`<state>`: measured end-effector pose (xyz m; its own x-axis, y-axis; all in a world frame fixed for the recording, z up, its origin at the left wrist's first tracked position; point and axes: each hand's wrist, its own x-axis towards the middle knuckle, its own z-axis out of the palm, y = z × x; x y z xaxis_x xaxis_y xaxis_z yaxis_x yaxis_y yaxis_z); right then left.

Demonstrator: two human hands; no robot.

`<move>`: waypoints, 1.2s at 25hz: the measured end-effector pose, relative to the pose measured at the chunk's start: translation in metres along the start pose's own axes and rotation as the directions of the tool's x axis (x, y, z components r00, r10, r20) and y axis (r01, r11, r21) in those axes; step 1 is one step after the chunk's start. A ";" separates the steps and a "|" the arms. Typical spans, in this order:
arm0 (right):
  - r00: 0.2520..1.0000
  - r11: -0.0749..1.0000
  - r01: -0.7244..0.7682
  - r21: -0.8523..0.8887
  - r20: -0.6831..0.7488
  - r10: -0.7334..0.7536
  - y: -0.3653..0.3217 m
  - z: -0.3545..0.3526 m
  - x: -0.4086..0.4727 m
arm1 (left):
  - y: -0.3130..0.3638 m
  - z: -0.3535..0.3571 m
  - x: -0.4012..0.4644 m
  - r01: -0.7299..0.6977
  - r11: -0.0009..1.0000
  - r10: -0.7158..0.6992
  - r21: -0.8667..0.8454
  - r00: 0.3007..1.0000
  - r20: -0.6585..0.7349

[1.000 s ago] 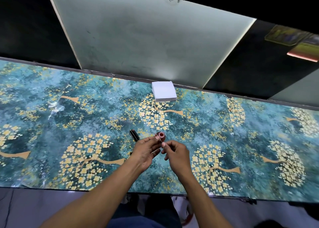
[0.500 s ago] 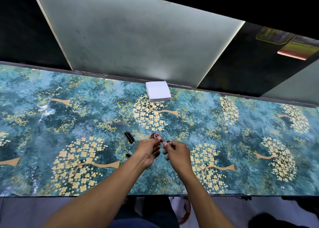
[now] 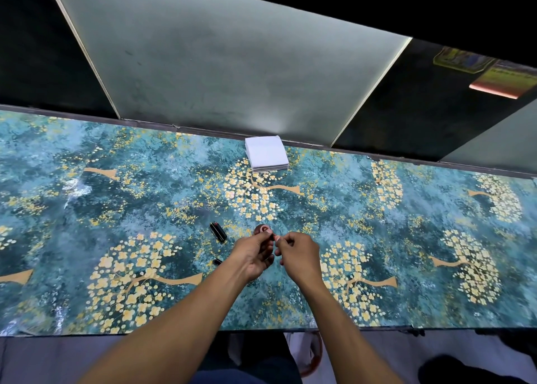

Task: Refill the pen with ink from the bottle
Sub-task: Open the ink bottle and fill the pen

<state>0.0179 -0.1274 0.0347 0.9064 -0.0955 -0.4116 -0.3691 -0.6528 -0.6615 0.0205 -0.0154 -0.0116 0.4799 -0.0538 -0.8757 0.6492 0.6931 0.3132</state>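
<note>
A small dark ink bottle with a reddish open mouth stands on the patterned table. My left hand curls around its near side, fingertips at the mouth. My right hand is right beside it, thumb and forefinger pinched on a small pen part that the fingers almost hide. The fingertips of both hands meet just right of the bottle mouth. A black pen piece lies left of the bottle. A shorter black piece shows by my left wrist.
A stack of white paper squares sits at the table's far edge, in front of a frosted panel. The near table edge runs just below my forearms.
My hands have stayed pinched together at the bottle mouth, the right fingers closing in on the left. The view has shifted slightly, so the table contents sit lower in the frame.
</note>
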 end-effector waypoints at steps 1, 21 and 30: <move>1.000 1.000 0.012 -0.021 -0.005 -0.012 -0.001 0.000 0.002 | 0.000 0.001 0.000 0.016 1.000 -0.016 -0.007 1.000 0.007; 0.919 0.845 0.369 -0.386 0.016 -0.393 -0.004 -0.003 0.011 | 0.008 0.004 0.001 0.172 0.971 -0.166 -0.164 0.985 0.053; 0.891 0.774 0.421 -0.473 0.058 -0.450 -0.005 -0.001 0.018 | 0.007 0.006 0.003 0.181 0.963 -0.174 -0.199 0.983 0.051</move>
<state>0.0360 -0.1269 0.0315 0.9619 0.2522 -0.1057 0.1935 -0.9008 -0.3888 0.0304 -0.0148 -0.0098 0.3891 -0.2101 -0.8969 0.5948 0.8008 0.0705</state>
